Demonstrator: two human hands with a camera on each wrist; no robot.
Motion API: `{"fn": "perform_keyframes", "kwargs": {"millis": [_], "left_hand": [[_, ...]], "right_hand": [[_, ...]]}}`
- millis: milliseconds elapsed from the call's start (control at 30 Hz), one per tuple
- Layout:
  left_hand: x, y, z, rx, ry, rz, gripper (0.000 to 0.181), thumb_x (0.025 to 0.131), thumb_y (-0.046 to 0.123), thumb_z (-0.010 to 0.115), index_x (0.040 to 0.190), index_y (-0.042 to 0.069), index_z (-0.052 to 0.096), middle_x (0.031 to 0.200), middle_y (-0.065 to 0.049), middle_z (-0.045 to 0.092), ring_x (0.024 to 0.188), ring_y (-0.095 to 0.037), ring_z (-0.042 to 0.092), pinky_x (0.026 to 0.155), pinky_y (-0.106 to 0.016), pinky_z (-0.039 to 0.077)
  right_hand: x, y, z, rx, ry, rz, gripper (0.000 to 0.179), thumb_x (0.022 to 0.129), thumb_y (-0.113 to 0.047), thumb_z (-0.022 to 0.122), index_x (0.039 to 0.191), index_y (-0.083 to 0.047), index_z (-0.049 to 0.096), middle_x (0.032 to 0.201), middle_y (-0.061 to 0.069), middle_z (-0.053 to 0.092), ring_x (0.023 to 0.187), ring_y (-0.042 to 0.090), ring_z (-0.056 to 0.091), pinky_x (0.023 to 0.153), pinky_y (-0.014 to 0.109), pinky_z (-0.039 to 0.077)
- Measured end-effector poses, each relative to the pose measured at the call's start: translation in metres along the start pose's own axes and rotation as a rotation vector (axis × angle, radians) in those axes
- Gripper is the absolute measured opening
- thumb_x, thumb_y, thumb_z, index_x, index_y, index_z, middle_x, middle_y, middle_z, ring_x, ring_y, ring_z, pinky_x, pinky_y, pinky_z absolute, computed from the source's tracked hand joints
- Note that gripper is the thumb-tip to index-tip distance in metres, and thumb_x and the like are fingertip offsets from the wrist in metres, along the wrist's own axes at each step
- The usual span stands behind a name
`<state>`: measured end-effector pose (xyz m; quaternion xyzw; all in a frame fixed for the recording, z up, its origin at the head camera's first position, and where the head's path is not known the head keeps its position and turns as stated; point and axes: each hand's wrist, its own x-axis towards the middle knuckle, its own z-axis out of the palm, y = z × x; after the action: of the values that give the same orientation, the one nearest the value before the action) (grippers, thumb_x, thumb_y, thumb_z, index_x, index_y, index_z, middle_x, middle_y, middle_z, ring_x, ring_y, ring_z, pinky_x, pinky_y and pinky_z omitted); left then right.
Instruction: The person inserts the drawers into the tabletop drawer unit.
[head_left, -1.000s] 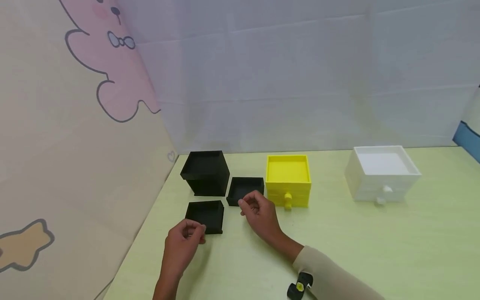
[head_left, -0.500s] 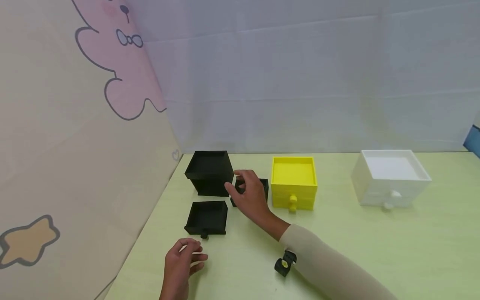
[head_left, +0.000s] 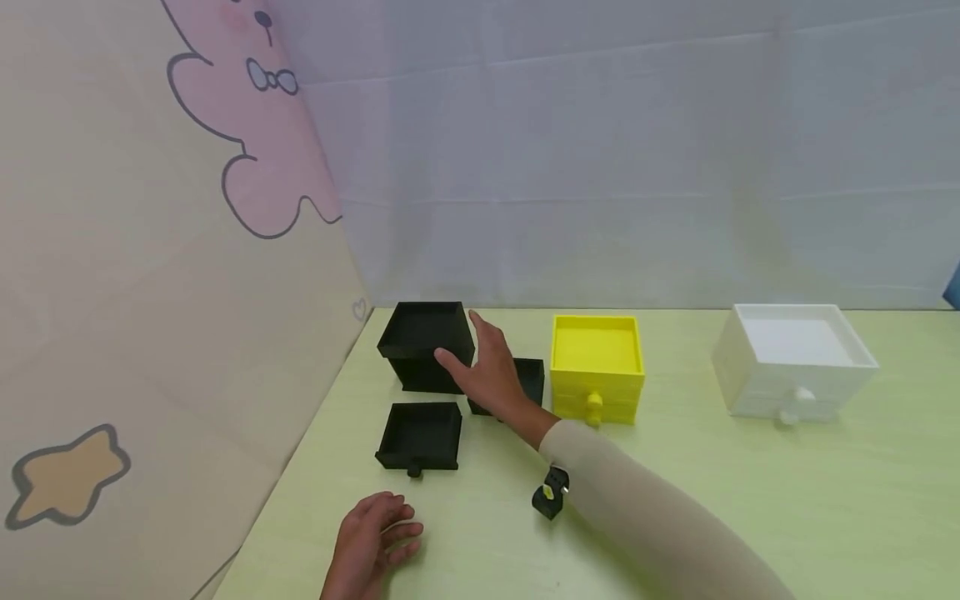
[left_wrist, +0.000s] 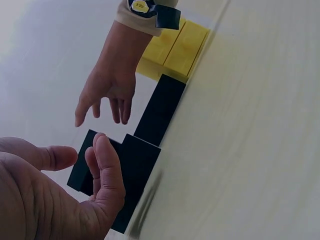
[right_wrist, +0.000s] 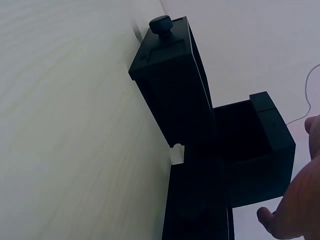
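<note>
A black box (head_left: 426,379) with a shallow tray top stands at the back left of the table. In the right wrist view its black casing (right_wrist: 272,172) shows a dark hollow front. My right hand (head_left: 491,371) reaches to its right side, thumb and fingers spread apart; contact cannot be told. One black drawer (head_left: 420,437) with a small knob lies in front of the box. A second black drawer (head_left: 532,379) lies to the right, partly hidden behind the right hand. Near the front, my left hand (head_left: 371,537) hovers with loosely bent fingers and holds nothing.
To the right of the drawers stands a yellow box (head_left: 596,392) with a knob. Farther right is a white box (head_left: 780,387), also knobbed. A wall with printed cartoon shapes (head_left: 71,479) borders the table's left edge; a pale curtain (head_left: 570,167) hangs behind.
My right hand has risen from the right-hand drawer toward the black box, its fingers spreading. My left hand has let go of the near drawer and drawn back toward the front. The view has shifted slightly.
</note>
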<state>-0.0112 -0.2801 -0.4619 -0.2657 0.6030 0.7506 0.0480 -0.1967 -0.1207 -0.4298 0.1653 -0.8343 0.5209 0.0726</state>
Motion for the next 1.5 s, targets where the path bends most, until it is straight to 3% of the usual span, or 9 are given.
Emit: {"fn": "perform_keyframes", "kwargs": {"millis": [267, 400, 567, 733, 867, 1000, 1233, 1333, 1500], "left_hand": [[0.0, -0.005, 0.003, -0.003, -0.114, -0.047, 0.067, 0.094, 0.023, 0.052, 0.138, -0.004, 0.009, 0.105, -0.017, 0.067, 0.089, -0.033, 0.067, 0.071, -0.042, 0.055], [0.0, -0.007, 0.005, -0.023, -0.218, -0.073, 0.069, 0.095, 0.025, 0.05, 0.14, -0.002, 0.005, 0.115, -0.02, 0.063, 0.096, -0.034, 0.065, 0.075, -0.043, 0.054], [0.003, -0.004, 0.008, -0.1, -0.361, -0.142, 0.063, 0.097, 0.032, 0.049, 0.138, 0.004, 0.011, 0.125, -0.024, 0.055, 0.107, -0.036, 0.059, 0.085, -0.047, 0.05], [0.005, -0.003, 0.011, -0.172, -0.431, -0.163, 0.057, 0.097, 0.033, 0.05, 0.136, 0.007, 0.018, 0.132, -0.025, 0.049, 0.114, -0.036, 0.055, 0.092, -0.047, 0.045], [0.006, -0.003, 0.014, -0.219, -0.444, -0.181, 0.068, 0.097, 0.031, 0.05, 0.144, 0.003, 0.01, 0.134, -0.025, 0.047, 0.116, -0.033, 0.054, 0.095, -0.045, 0.044], [0.007, 0.0, 0.015, -0.243, -0.457, -0.172, 0.065, 0.098, 0.028, 0.049, 0.144, -0.001, 0.013, 0.134, -0.022, 0.048, 0.118, -0.029, 0.053, 0.095, -0.039, 0.044], [0.012, 0.001, 0.019, -0.308, -0.408, -0.183, 0.029, 0.098, 0.021, 0.047, 0.119, 0.002, 0.04, 0.127, -0.018, 0.056, 0.114, -0.027, 0.057, 0.089, -0.036, 0.048], [0.013, 0.002, 0.02, -0.314, -0.339, -0.158, 0.035, 0.099, 0.02, 0.046, 0.125, 0.001, 0.033, 0.125, -0.019, 0.057, 0.11, -0.027, 0.059, 0.086, -0.036, 0.05], [0.013, 0.005, 0.019, -0.327, -0.26, -0.118, 0.06, 0.1, 0.019, 0.043, 0.144, 0.0, 0.007, 0.122, -0.019, 0.059, 0.107, -0.024, 0.061, 0.082, -0.031, 0.052]], "right_hand": [[0.009, 0.0, 0.004, -0.016, -0.039, 0.013, 0.08, 0.087, -0.054, 0.056, 0.15, -0.018, 0.022, 0.151, 0.006, 0.026, 0.137, 0.025, 0.026, 0.106, 0.051, 0.027], [0.01, -0.002, 0.005, -0.011, -0.063, 0.017, 0.082, 0.087, -0.054, 0.056, 0.15, -0.016, 0.021, 0.151, 0.008, 0.026, 0.137, 0.026, 0.025, 0.106, 0.051, 0.028], [0.012, -0.002, 0.005, -0.017, -0.064, 0.018, 0.085, 0.087, -0.055, 0.055, 0.151, -0.014, 0.016, 0.152, 0.008, 0.024, 0.138, 0.026, 0.023, 0.107, 0.051, 0.026], [0.015, -0.002, 0.005, -0.025, -0.028, 0.034, 0.083, 0.088, -0.055, 0.054, 0.151, -0.016, 0.017, 0.152, 0.007, 0.024, 0.138, 0.025, 0.024, 0.107, 0.049, 0.026], [0.018, -0.003, 0.005, -0.049, -0.054, 0.006, 0.076, 0.093, -0.051, 0.049, 0.151, -0.014, 0.018, 0.151, 0.009, 0.026, 0.138, 0.027, 0.024, 0.108, 0.049, 0.025], [0.019, -0.004, 0.005, -0.074, -0.061, -0.018, 0.073, 0.094, -0.047, 0.048, 0.15, -0.011, 0.018, 0.151, 0.01, 0.026, 0.138, 0.027, 0.024, 0.108, 0.048, 0.025], [0.02, -0.005, 0.001, -0.091, -0.063, -0.008, 0.076, 0.093, -0.047, 0.052, 0.15, -0.01, 0.019, 0.15, 0.01, 0.029, 0.137, 0.027, 0.027, 0.108, 0.047, 0.027], [0.021, -0.005, 0.001, -0.089, -0.076, -0.001, 0.077, 0.092, -0.048, 0.053, 0.15, -0.012, 0.019, 0.15, 0.009, 0.029, 0.137, 0.026, 0.027, 0.108, 0.046, 0.027], [0.024, -0.007, -0.002, -0.104, -0.099, 0.009, 0.078, 0.091, -0.05, 0.054, 0.15, -0.013, 0.02, 0.15, 0.009, 0.03, 0.137, 0.026, 0.027, 0.108, 0.046, 0.027]]}}
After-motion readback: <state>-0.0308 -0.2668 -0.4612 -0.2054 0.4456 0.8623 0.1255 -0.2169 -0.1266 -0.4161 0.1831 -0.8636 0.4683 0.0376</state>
